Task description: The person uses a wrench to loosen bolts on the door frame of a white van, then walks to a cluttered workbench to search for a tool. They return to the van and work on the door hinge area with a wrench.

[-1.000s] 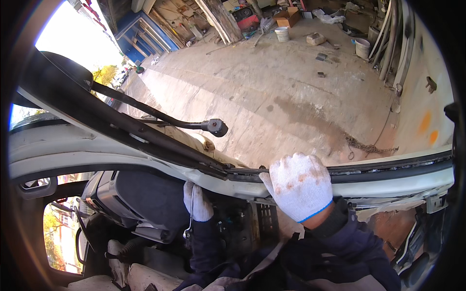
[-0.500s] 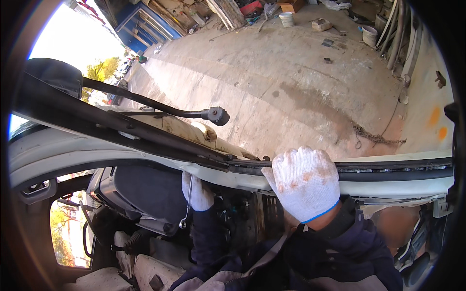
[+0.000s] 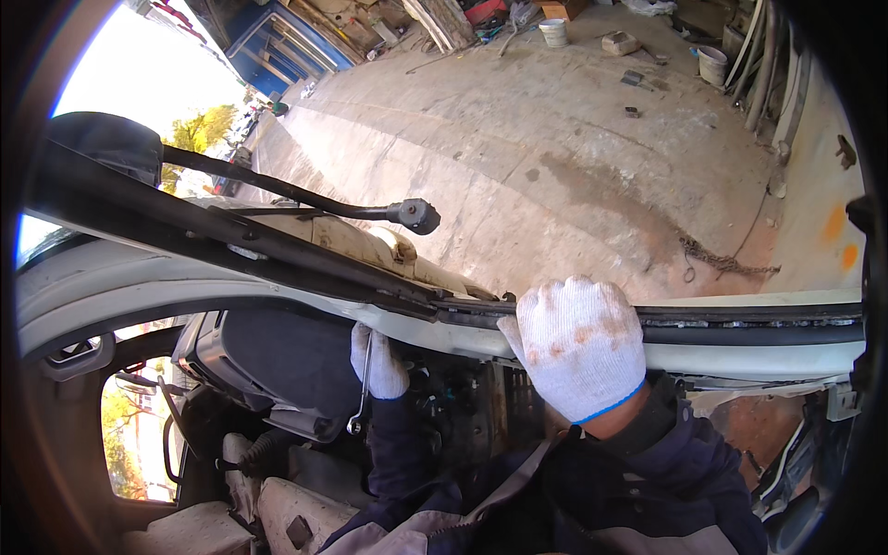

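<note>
My left hand, in a white knit glove, is closed around a metal wrench inside the vehicle's door opening. The wrench's ring end hangs down beside my wrist, and its upper end is hidden at the pale frame. My right hand, in a matching glove with brown stains across the knuckles, curls over the dark-trimmed door sill. Its fingertips are hidden behind the edge, with the thumb lying to the left. My left glove sits just below the sill, beside a dark grey panel.
A mirror arm juts out at the left above the black-edged frame. Beyond the sill lies a concrete floor with a chain, white buckets and leaning pipes. Pale seats lie at the lower left.
The view has shifted slightly. My left hand and the wrench appear a little further right, and the right hand keeps its grip on the sill.
</note>
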Demonstrator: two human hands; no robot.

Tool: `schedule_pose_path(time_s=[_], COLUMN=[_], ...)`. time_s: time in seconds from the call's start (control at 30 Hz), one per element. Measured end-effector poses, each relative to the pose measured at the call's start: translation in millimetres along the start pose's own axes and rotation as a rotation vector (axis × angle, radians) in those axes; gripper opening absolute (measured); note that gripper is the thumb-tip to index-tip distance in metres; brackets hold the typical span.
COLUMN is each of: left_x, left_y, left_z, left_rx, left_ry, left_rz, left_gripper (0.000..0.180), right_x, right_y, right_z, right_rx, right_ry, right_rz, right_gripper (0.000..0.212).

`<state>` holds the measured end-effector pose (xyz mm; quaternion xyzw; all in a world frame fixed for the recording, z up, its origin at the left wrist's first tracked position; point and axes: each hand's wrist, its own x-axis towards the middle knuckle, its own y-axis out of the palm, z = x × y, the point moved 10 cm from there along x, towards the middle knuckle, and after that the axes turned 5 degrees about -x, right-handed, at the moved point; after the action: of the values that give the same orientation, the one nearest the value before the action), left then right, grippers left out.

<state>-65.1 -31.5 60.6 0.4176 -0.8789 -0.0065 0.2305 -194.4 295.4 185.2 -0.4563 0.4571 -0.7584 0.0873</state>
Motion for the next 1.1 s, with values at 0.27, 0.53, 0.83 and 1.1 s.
schedule_pose_path(time_s=[0.27, 0.53, 0.83, 1.1], left_x=[-1.9, -2.9, 6.0, 5.7], left_y=[-1.5, 8.2, 5.8, -5.7], left_z=[0.2, 0.4, -11.6, -12.5], left_rx=[0.012, -0.190, -0.079, 0.017], left_ry=[0.016, 0.017, 0.001, -0.009], left_rz=[0.046, 0.016, 0.007, 0.021], left_gripper=[0.038, 0.039, 0.037, 0.040], right_x=[0.4, 0.3, -0.3, -1.7], right_y=[0.0, 1.6, 5.2, 6.0], right_z=[1.5, 1.3, 0.5, 1.9], right_rx=[-0.023, -0.042, -0.047, -0.092], right_ry=[-0.012, -0.010, 0.009, -0.016], right_rz=[0.010, 0.010, 0.017, 0.028], right_gripper=[0.026, 0.025, 0.026, 0.030])
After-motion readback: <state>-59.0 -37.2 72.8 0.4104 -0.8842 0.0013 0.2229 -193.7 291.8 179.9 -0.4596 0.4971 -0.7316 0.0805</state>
